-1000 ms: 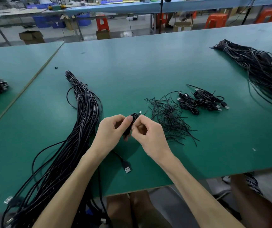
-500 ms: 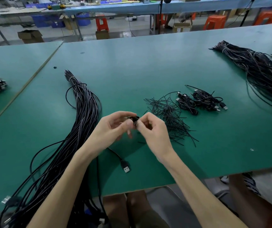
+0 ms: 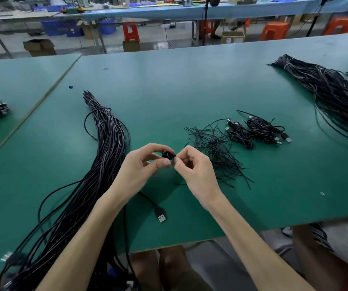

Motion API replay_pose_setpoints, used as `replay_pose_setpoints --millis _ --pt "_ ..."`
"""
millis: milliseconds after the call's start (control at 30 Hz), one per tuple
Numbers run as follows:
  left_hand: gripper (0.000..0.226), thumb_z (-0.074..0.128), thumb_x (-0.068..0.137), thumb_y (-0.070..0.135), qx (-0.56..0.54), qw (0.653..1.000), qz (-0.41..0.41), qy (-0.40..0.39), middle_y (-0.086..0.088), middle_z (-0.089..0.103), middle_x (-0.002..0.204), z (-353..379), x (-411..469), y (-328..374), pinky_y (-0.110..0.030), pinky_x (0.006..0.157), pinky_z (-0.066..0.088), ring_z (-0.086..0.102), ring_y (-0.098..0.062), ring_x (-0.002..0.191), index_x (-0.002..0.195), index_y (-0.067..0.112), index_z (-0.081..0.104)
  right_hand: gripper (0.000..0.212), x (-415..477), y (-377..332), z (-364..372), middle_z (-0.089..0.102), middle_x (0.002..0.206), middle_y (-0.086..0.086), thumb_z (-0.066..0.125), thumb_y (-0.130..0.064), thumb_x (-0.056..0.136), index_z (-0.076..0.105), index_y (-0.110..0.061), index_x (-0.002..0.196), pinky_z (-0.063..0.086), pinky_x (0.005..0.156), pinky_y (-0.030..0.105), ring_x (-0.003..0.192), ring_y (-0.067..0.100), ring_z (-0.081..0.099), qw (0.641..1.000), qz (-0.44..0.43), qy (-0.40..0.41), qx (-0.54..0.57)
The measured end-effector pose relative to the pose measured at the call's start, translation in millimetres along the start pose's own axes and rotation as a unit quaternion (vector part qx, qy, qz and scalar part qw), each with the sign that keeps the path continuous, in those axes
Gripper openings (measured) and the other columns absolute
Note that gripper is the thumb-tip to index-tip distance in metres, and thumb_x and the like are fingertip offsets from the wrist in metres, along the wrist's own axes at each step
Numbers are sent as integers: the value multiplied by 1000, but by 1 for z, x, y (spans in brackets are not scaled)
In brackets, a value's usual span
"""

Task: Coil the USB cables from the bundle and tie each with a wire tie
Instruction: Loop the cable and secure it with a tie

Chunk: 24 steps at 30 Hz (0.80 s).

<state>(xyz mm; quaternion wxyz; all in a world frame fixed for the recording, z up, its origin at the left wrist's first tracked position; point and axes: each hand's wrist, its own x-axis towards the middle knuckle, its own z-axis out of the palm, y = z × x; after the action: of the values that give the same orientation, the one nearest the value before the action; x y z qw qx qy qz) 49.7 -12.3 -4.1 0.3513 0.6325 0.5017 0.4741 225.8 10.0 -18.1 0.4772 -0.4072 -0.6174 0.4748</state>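
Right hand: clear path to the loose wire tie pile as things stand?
Probably yes: the wire tie pile lies just beside the right hand, with nothing between them. Its fingers are busy pinching the coiled cable, so it must let go first.

The coiled cable (image 3: pixel 167 154) stood tall between the fingers before. Now the left hand (image 3: pixel 141 165) and right hand (image 3: pixel 195 168) have turned it, and only a small round bit shows.
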Motion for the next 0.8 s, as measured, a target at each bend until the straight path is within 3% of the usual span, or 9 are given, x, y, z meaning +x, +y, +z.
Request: replay_pose_setpoints --millis 167,367,500,567,667,800 --pt "20 70 88 39 27 998 21 46 3 74 78 4 2 -1 -20 61 46 65 -15 64 92 19 73 29 -5 -4 8 43 64 -11 66 -7 93 47 -16 73 31 59 17 62 9 37 990 -78 5 -114" --pt "37 63 99 47 92 992 28 82 13 53 55 6 -1 3 -16 51 36 43 -2 51 70 24 62 27 -14 -9 15 36 74 -10 64 6 90 46 -8 74 32 73 16 75 14 35 934 -267 11 -239" --pt "56 63 96 50 48 997 -52 21 10 38 50 1 2 7 -19 45 30 34 -8 47 54 18 44 24 -16 -7 17 44 73 2 60 6 92 50 -6 74 34 75 23 75 19 39 899 -327 5 -291" --pt "56 63 96 49 -2 996 -89 0 2 43 50 -3 2 6 -20 41 33 39 -12 42 57 12 49 25 -16 -7 16 40 74 -5 60 5 93 48 -7 74 31 75 20 76 16 36 912 -306 2 -273" --pt "43 62 96 46 -73 993 -96 17 -12 59 63 -4 1 8 -24 41 44 54 -24 42 81 6 67 31 -14 -7 14 33 73 -17 63 1 93 43 -16 76 32 71 17 74 9 34 944 -244 9 -224" --pt "30 61 99 37 -104 993 -61 -10 -22 64 92 -5 1 7 -32 59 55 65 -28 63 117 16 72 24 -7 -3 8 50 72 -8 64 -8 96 51 -14 77 36 67 17 70 9 44 982 -107 44 -149"
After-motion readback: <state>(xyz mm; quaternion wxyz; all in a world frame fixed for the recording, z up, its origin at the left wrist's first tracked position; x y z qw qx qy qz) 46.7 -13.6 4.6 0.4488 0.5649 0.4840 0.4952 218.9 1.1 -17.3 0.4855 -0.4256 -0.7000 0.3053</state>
